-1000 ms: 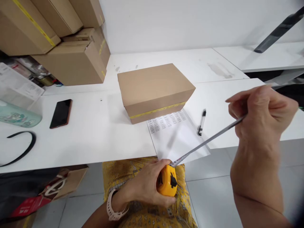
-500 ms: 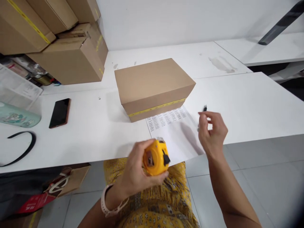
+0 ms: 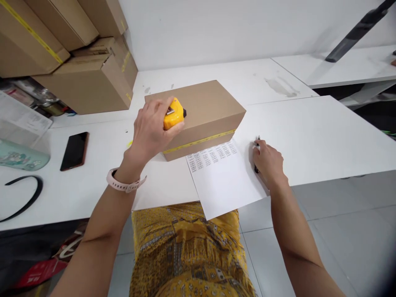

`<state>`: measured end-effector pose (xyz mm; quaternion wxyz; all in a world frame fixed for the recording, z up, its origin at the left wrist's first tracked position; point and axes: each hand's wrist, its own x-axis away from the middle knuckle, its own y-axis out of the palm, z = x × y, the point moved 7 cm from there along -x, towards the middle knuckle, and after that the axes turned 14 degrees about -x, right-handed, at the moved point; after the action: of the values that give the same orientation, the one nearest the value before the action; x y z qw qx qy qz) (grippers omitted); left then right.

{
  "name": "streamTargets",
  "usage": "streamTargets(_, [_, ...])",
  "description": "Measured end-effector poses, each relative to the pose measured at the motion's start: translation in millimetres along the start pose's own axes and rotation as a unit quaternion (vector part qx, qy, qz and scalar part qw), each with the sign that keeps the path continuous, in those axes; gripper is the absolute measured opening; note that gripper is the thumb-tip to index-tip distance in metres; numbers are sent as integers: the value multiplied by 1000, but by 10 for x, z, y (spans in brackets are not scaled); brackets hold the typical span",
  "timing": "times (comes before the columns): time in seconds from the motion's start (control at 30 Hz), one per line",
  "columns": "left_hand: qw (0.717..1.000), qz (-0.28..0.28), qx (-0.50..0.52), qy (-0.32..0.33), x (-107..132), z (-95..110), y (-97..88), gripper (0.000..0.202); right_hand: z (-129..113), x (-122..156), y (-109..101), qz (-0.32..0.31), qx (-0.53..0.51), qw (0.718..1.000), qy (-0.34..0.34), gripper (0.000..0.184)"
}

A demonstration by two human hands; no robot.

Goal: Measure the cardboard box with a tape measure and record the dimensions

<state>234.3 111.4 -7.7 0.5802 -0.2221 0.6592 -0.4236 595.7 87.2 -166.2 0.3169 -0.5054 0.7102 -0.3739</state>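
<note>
My left hand (image 3: 153, 128) is closed around a yellow tape measure (image 3: 174, 114), held at the left end of a brown cardboard box (image 3: 201, 103). Whether the tape measure rests on the box top I cannot tell. Yellow tape runs along the box's front side. A sheet of paper (image 3: 225, 181) with columns of small writing lies partly under the box and juts past the table edge. To its right, my right hand (image 3: 268, 161) is closed on a pen (image 3: 256, 168) lying at the tabletop; the fingers hide most of it.
Stacked cardboard boxes (image 3: 89, 82) fill the back left of the white table (image 3: 297, 136). A phone (image 3: 74, 151), a green bottle (image 3: 23, 155) and a black curved band (image 3: 34, 194) lie on the left. At the far right a dark cylindrical object (image 3: 355, 35) leans over the back table.
My left hand has carried the tape measure from above the table's front edge up and left to the box. My right hand has lowered onto the pen and closed on it.
</note>
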Motion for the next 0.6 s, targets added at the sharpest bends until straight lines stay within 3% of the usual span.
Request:
streamTargets(0.1, [998, 68, 15, -9, 203, 100, -77, 60, 148, 6, -47, 30, -116, 993, -3, 46])
streamTargets(0.17, [994, 97, 36, 21, 524, 354, -118, 53, 308, 42, -66, 52, -275, 960, 24, 43])
streamTargets(0.2, [993, 79, 60, 71, 722, 555, -77, 46, 381, 65, -65, 63, -355, 932, 36, 41])
streamTargets(0.27, [975, -32, 128, 179, 1157, 984, 144, 45, 473, 112, -57, 78, -465, 881, 42, 39])
streamTargets(0.3, [961, -107, 147, 208, 1366, 1151, 299, 53, 486, 133, -59, 82, -488, 868, 35, 38])
streamTargets(0.37, [930, -226, 165, 238, 1702, 1353, 569, 86, 459, 176, -92, 97, -483, 870, 8, 37])
streamTargets(0.47, [895, -320, 187, 249, 1926, 1348, 770, 107, 338, 268, -203, 134, -402, 905, -29, 33])
streamTargets(0.6, [878, -338, 208, 266, 1967, 1027, 714, 100, 250, 506, -388, 229, -274, 934, 14, 22])
